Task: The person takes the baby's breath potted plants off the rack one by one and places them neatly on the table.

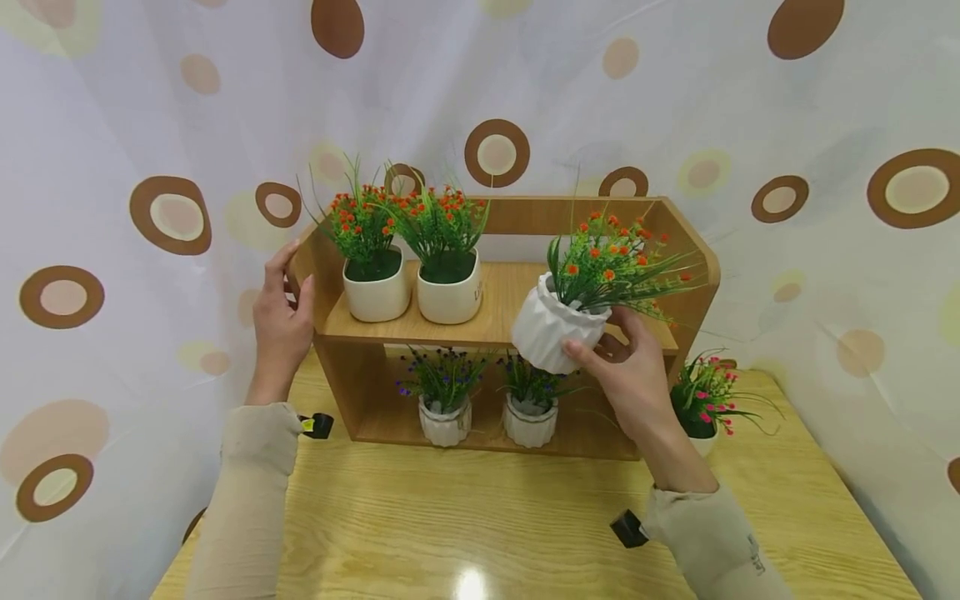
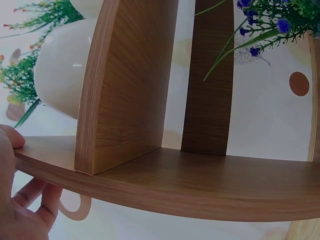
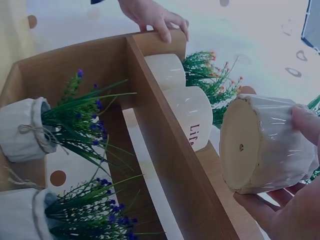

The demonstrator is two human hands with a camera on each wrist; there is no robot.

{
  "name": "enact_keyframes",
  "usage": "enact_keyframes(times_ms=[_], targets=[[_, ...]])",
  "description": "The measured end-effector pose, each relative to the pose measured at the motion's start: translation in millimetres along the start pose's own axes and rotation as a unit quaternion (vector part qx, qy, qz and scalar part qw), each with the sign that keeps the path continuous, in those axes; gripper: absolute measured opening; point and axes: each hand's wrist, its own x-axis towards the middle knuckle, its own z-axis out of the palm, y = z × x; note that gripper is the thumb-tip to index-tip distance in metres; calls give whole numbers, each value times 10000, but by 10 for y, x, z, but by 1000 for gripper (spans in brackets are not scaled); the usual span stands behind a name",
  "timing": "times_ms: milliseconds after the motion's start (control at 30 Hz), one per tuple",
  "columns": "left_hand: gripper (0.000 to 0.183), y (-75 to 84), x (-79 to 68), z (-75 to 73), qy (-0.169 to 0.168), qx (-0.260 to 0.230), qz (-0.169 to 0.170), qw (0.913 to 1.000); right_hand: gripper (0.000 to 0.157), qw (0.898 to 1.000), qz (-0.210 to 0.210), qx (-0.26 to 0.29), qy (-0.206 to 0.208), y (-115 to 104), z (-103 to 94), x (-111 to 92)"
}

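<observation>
My right hand [image 1: 633, 375] grips a white ridged flowerpot [image 1: 558, 325] with orange flowers, tilted, in front of the upper shelf's right part. In the right wrist view the pot's round base [image 3: 241, 145] faces the camera. My left hand [image 1: 285, 321] holds the left side panel of the wooden shelf [image 1: 487, 333]; in the left wrist view its thumb and fingers lie on either side of the panel edge [image 2: 55, 175]. Two smooth white pots with orange flowers, a left pot [image 1: 377, 292] and a right pot [image 1: 450, 292], stand side by side on the upper level.
On the lower level stand two white pots with purple flowers, a left one [image 1: 446, 421] and a right one [image 1: 530, 421]. A pink-flowered pot [image 1: 702, 417] sits right of the shelf on the wooden table [image 1: 450, 517]. A patterned curtain [image 1: 562, 75] hangs behind.
</observation>
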Motion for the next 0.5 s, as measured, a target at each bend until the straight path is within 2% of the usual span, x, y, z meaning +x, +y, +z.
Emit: enact_keyframes(times_ms=[167,367,500], targets=[[50,9,-2,-1,40,29,12,10000,71,9999,27,-123,100,53,-83,-212],[50,7,5,17,-3,-30,79,10000,74,9993,187,206,230,112,-196,-519],[50,14,-3,12,-1,16,30,10000,71,9993,217,205,215,150,-254,-661]])
